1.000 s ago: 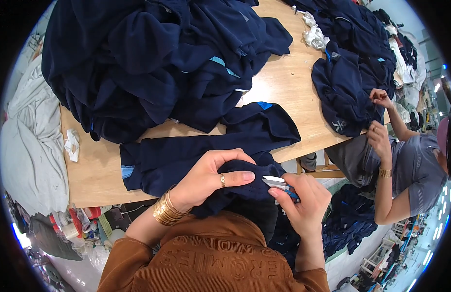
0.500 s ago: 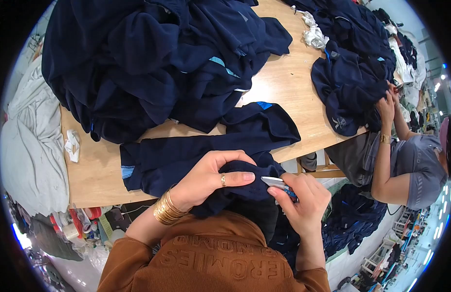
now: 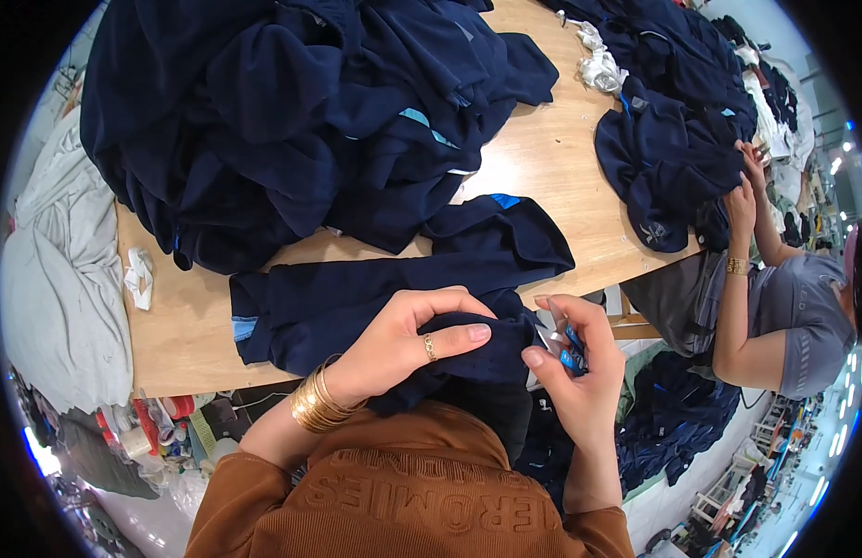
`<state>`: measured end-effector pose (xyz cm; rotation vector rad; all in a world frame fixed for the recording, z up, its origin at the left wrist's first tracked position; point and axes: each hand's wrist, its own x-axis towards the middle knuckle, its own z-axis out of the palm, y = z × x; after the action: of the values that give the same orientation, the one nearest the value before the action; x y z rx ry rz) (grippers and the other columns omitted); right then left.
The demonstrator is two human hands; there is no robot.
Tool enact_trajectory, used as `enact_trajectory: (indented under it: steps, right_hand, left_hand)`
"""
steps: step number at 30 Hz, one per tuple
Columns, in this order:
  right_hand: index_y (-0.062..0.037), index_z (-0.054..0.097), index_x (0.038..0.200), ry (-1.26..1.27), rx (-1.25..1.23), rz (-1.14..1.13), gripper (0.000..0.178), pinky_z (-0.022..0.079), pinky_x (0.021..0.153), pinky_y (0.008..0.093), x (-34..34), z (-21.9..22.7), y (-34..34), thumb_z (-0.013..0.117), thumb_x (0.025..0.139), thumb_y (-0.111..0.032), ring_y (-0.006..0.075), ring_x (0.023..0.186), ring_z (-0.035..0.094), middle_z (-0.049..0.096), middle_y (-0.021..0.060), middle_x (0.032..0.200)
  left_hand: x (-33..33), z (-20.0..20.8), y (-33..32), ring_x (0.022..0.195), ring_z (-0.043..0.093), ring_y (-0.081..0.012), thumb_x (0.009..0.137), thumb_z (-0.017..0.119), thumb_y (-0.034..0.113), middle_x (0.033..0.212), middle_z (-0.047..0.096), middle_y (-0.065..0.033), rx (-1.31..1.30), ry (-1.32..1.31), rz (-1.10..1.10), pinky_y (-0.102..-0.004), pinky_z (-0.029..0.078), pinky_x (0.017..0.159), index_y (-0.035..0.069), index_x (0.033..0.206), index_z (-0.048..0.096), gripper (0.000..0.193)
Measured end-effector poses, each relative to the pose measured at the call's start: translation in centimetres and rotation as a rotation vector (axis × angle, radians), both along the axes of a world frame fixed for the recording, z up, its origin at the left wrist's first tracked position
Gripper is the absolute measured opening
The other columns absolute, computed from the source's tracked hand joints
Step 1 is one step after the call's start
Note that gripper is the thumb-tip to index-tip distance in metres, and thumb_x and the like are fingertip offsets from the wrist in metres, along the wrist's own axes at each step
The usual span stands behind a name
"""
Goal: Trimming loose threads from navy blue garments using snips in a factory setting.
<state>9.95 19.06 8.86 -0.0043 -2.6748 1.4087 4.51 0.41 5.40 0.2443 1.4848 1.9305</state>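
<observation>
My left hand (image 3: pixel 403 344) is closed on a navy garment (image 3: pixel 477 365), thumb on top and fingers under a fold. A gold ring and several bangles are on that hand and wrist. My right hand (image 3: pixel 589 372) grips a pair of thread snips (image 3: pixel 570 353) with blue handles. The snips' blades are spread apart, their tips beside the right edge of the held fold. Whether they touch the cloth I cannot tell. Part of the same dark cloth, with a light blue end, stretches over the table (image 3: pixel 184 367) beyond my left hand.
A large heap of navy garments (image 3: pixel 254 130) fills the far left. Grey cloth (image 3: pixel 63 260) hangs over the table's left end, near a white scrap (image 3: pixel 139 277). At right, a co-worker (image 3: pixel 775 316) handles another navy garment (image 3: pixel 668 167). More dark clothes (image 3: pixel 682 409) lie below the table.
The snips have turned, and their blades have spread apart at the fold's right edge. My right fingers have opened wider around them. My left hand has hardly moved. The co-worker's hands have shifted slightly.
</observation>
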Motion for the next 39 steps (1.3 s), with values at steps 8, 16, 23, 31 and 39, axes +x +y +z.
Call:
enact_trajectory:
  steps: [8,16,23,31,39]
  right_hand:
    - [0.0018,0.061,0.08,-0.327,-0.437,-0.041,0.02,0.041,0.049,0.0194,0.7,1.1,0.7,0.052,0.09,-0.014,0.0058,0.053,0.054,0.057,0.0026,0.058]
    - [-0.0021,0.062,0.073,-0.637,-0.411,0.127,0.024,0.033,0.043,0.0206,1.2,1.5,1.4,0.057,0.087,-0.021,0.0049,0.043,0.046,0.051,0.0009,0.046]
    - [-0.0018,0.062,0.074,-0.628,-0.409,0.104,0.023,0.032,0.043,0.0204,1.1,1.4,1.3,0.058,0.087,-0.021,0.0049,0.043,0.046,0.051,0.0004,0.047]
    - [0.0016,0.06,0.084,-0.275,-0.352,-0.026,0.014,0.035,0.048,0.0192,0.9,1.2,0.6,0.055,0.087,-0.011,0.0041,0.052,0.046,0.055,-0.0002,0.061]
    - [0.0012,0.06,0.093,-0.203,-0.326,-0.148,0.015,0.034,0.049,0.0172,0.7,0.3,0.6,0.052,0.089,-0.011,0.0032,0.052,0.042,0.05,-0.0027,0.061]
  left_hand:
    - [0.1,-0.4,-0.1,0.08,0.051,-0.0052,0.084,0.061,0.016,0.084,0.057,-0.0001,0.005,0.118,-0.006,-0.0196,0.04,0.072,-0.002,0.095,0.062,0.022]
    - [0.1,-0.1,-0.1,0.081,0.052,-0.0064,0.085,0.06,0.015,0.085,0.058,-0.0007,0.039,0.076,-0.011,-0.0208,0.041,0.075,-0.002,0.096,0.062,0.02]
    - [0.2,-0.1,-0.2,0.081,0.051,-0.0055,0.086,0.059,0.015,0.084,0.057,-0.0001,0.057,0.044,-0.004,-0.0202,0.04,0.074,-0.002,0.096,0.062,0.02]
    - [0.3,-0.5,-0.3,0.081,0.05,-0.0044,0.087,0.057,0.015,0.084,0.058,0.001,0.021,0.063,0.0,-0.0194,0.04,0.075,-0.002,0.095,0.061,0.019]
    - [0.2,-0.3,-0.2,0.081,0.049,-0.0041,0.088,0.055,0.015,0.083,0.058,0.0017,0.009,0.06,0.023,-0.0202,0.04,0.076,-0.002,0.093,0.06,0.019]
